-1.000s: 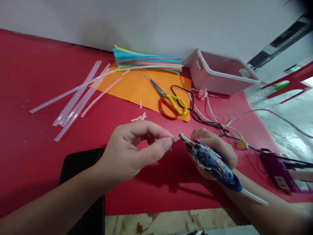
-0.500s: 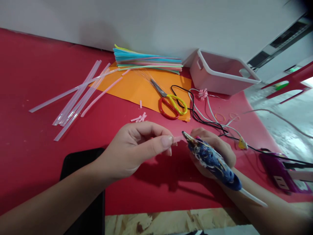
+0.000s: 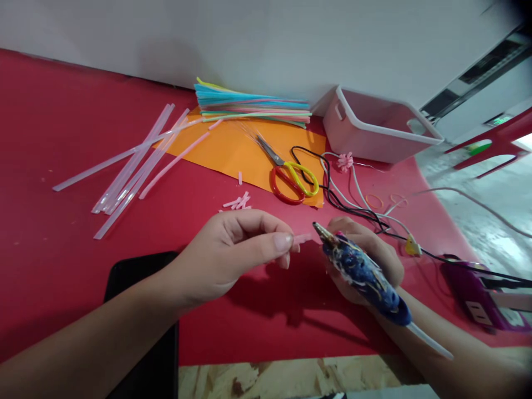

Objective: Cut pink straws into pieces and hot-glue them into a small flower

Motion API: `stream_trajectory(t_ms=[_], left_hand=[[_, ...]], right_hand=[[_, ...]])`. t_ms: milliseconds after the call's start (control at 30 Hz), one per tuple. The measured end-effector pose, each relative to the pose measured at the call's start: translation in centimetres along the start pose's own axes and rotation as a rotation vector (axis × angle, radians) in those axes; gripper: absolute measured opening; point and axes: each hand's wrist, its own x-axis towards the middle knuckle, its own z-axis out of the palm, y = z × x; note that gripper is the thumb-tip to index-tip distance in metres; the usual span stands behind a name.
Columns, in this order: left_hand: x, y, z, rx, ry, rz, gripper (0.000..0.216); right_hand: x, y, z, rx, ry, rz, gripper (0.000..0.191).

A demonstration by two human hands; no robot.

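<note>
Between thumb and fingertips, my left hand (image 3: 245,249) pinches a short pink pipe cleaner piece (image 3: 302,238), its free end pointing right. My right hand (image 3: 369,249) is wrapped round a blue hot glue gun (image 3: 361,271) smeared with dried glue. A white glue stick (image 3: 430,341) juts from its back end. The gun's nozzle (image 3: 320,228) is close to the pink piece, with a small gap between them. Beyond my left hand lies a little pile of cut pink pieces (image 3: 238,201). A pink fluffy flower-like cluster (image 3: 344,161) sits farther back, by the cables.
Red-and-yellow-handled scissors (image 3: 286,172) lie on orange paper (image 3: 224,149), in front of bundled coloured pipe cleaners (image 3: 253,105). Clear glue sticks (image 3: 133,166) are at left, a pink bin (image 3: 374,127) at back right. Cables (image 3: 353,205) run to a purple power strip (image 3: 477,293). A black phone-like slab (image 3: 141,354) is under my left forearm.
The glue gun's nozzle has drawn slightly away to the right from the pink piece, opening a small gap. My left hand keeps its pinch, almost still.
</note>
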Motion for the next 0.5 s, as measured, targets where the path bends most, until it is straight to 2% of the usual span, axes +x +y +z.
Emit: stream_trajectory(t_ms=[100,200,300,500], left_hand=[[-0.01,0.07,-0.06,-0.016,-0.010,-0.024,0.015],[-0.03,0.18,-0.11,-0.046,-0.074,-0.062,0.017],[-0.07,0.20,-0.19,-0.054,-0.117,-0.078,0.017],[-0.14,0.11,-0.24,-0.028,-0.057,-0.028,0.014]], right_hand=[[0.13,-0.03,-0.04,0.012,-0.016,-0.031,0.028],[0.19,-0.10,-0.05,-0.009,-0.036,-0.022,0.023],[0.04,-0.02,-0.07,-0.018,-0.023,0.005,0.027],[-0.27,0.16,-0.12,-0.022,-0.006,-0.012,0.026]])
